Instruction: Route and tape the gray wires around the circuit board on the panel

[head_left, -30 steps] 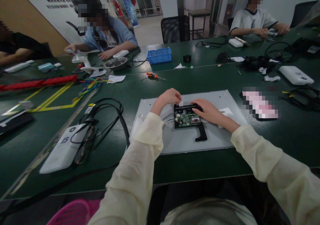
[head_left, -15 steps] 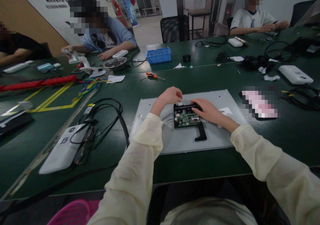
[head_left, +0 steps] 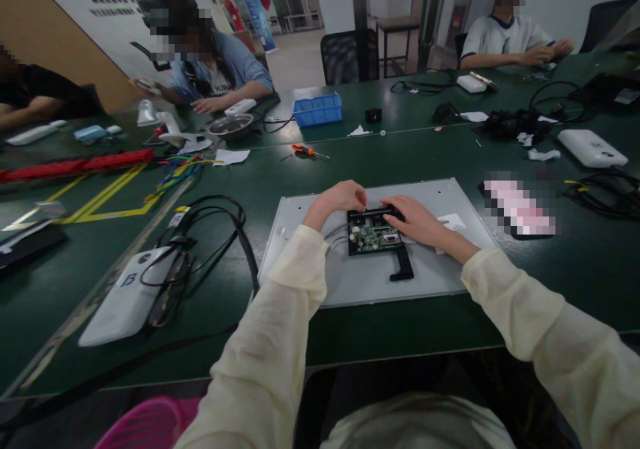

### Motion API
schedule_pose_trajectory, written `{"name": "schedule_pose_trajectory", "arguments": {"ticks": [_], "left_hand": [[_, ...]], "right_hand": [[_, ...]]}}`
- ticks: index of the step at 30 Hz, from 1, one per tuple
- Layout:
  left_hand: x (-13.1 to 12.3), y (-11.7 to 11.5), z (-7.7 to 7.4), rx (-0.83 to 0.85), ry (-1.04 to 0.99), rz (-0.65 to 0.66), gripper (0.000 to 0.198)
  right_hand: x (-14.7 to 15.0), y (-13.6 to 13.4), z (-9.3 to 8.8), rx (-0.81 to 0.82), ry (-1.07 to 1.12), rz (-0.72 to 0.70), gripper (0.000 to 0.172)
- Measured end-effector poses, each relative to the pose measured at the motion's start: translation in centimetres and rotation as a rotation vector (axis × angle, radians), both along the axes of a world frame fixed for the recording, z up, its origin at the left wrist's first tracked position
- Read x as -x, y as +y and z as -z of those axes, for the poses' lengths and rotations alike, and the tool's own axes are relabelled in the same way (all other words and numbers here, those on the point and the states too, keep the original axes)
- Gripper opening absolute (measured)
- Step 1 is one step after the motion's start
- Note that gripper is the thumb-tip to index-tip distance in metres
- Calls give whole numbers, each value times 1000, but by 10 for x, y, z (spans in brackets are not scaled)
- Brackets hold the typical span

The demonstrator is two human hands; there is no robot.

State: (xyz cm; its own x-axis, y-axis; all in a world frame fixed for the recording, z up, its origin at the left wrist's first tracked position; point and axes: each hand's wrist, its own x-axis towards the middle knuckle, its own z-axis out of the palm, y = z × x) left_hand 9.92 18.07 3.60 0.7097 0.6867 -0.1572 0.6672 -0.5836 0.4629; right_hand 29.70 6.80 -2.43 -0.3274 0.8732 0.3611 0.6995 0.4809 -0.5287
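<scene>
A grey metal panel (head_left: pixel 430 276) lies flat on the green table in front of me. On its middle sits a black frame holding a green circuit board (head_left: pixel 374 237), with a black strip (head_left: pixel 404 266) running down from it. My left hand (head_left: pixel 339 200) is curled at the board's upper left corner, fingers pinched together on something I cannot make out. My right hand (head_left: pixel 417 221) rests on the board's upper right edge, fingers pressing down on the black frame. Thin grey wires (head_left: pixel 336 236) lead off the board to the left.
A white device marked "B" (head_left: pixel 125 296) with black cables (head_left: pixel 215 236) lies at the left. An orange-handled screwdriver (head_left: pixel 306 150) and a blue bin (head_left: pixel 319 110) sit beyond the panel. A white unit (head_left: pixel 591 148) and cables lie right. Other people work at the far side.
The small white tab visible by my left fingers earlier is no longer seen; my left hand has closed down onto the board's corner. My right hand has stayed in place.
</scene>
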Motion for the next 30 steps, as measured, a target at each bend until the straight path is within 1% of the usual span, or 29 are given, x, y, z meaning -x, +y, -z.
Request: {"name": "schedule_pose_trajectory", "arguments": {"ticks": [9, 14, 18, 22, 24, 26, 28, 30], "left_hand": [[-1, -3, -2, -12, 54, -8, 15], [-1, -4, -8, -22, 74, 12, 16], [-1, -10, -21, -72, 124, 1, 19], [4, -21, -44, -150, 192, -26, 25], [10, -28, -55, -188, 209, -64, 27], [20, -34, -64, -213, 218, -131, 27], [32, -39, -68, -230, 224, -198, 27], [45, -44, -67, -252, 233, -247, 28]], "right_hand": [[-1, 1, 1, 5, 0, -3, 37], [-1, 1, 1, 10, -2, 6, 38], [0, 0, -1, 14, 1, 9, 38], [0, 0, -1, -3, 1, 4, 38], [0, 1, 0, -9, 1, 4, 38], [-1, 1, 1, -8, 0, 7, 38], [-1, 1, 2, 1, -2, 13, 38], [-2, 0, 1, 16, -6, 15, 39]]}}
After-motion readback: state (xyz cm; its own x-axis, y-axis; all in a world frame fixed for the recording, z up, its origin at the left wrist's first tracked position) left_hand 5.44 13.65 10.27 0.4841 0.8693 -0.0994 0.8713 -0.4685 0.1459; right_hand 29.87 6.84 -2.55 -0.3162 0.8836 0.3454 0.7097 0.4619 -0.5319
